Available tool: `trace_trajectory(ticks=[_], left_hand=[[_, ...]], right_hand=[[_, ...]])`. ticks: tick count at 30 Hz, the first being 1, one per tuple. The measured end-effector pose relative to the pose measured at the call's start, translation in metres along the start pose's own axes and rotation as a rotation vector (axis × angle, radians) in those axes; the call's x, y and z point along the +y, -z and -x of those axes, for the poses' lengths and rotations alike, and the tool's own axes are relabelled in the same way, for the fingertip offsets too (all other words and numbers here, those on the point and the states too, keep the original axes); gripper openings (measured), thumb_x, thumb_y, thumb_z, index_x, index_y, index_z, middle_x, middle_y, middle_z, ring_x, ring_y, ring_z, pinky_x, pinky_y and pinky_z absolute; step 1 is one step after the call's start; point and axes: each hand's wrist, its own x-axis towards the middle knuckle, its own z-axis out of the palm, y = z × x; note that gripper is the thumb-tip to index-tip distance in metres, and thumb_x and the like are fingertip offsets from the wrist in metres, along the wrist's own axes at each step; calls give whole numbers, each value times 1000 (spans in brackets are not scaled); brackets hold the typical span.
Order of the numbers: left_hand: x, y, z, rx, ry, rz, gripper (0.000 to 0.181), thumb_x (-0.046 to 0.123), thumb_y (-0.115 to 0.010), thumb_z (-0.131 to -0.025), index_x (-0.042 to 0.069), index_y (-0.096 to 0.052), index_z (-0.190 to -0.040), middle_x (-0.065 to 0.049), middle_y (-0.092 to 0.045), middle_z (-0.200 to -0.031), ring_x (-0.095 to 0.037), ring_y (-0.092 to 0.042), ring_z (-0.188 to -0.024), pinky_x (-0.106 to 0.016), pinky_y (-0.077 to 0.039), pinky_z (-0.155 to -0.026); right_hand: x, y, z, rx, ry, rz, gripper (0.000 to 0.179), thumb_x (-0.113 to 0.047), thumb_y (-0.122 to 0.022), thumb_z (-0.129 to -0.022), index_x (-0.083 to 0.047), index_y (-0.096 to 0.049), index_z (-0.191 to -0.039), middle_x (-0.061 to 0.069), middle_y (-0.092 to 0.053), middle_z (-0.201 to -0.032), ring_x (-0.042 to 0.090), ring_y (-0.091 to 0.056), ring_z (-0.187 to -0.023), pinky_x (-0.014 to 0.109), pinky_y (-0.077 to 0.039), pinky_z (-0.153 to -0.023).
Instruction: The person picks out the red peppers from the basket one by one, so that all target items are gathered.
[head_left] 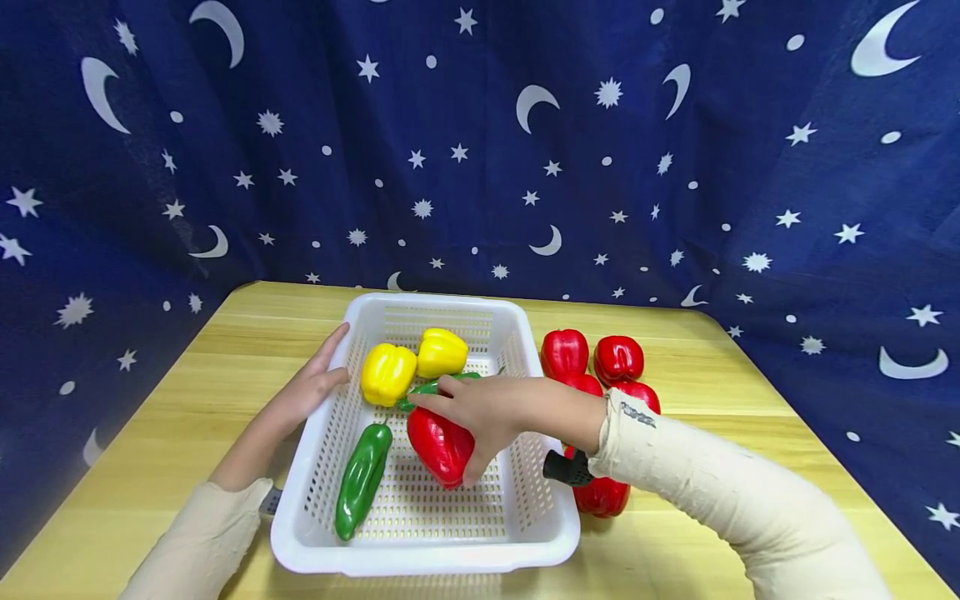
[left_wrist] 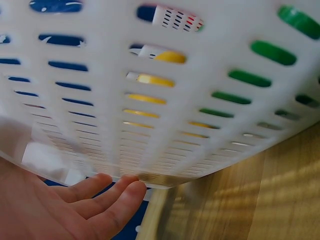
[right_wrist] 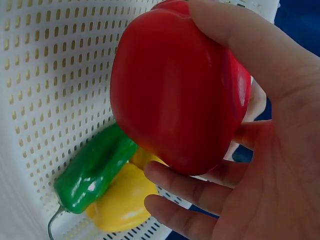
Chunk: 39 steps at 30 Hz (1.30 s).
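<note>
A red bell pepper is gripped by my right hand inside the white plastic basket; in the right wrist view the thumb and fingers curl round the pepper. My left hand rests against the basket's left side, its fingers extended along the rim; the left wrist view shows these fingers nearly straight under the rim. Within the basket lie two yellow bell peppers, a long green pepper at the front left, and another green pepper partly hidden behind my right hand.
Several red bell peppers sit on the wooden table just right of the basket, some hidden under the right forearm. A dark blue curtain with moons and stars hangs behind and at the sides of the table.
</note>
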Motion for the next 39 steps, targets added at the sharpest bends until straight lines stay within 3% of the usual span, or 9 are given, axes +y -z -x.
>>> trace_trajectory(ticks=[12,22,39], left_hand=[[3,-2,1,-1,14,16,76,5,-32,-88,27,12,-146,-27,0,-150,-57,-41,-114,-50,-57,-65],[4,-3,1,5,5,19,76,4,-32,-87,25,11,-146,-28,0,-150,-57,-40,-114,-50,-57,-65],[3,-3,1,9,25,23,76,5,-32,-88,26,11,-146,-29,-2,-149,-57,-43,-112,-50,-57,-64]], right_hand=[[12,1,15,29,-8,-79,105,-43,-79,-62,-30,-18,-145,-1,-41,-130,14,-47,-110,24,-53,-78],[25,0,28,37,-69,-193,104,-40,-81,-60,-30,-21,-143,-2,-39,-133,14,-45,-113,26,-55,-75],[45,-7,54,123,-126,-279,105,-43,-80,-60,-31,-18,-144,0,-36,-136,15,-45,-112,29,-56,-78]])
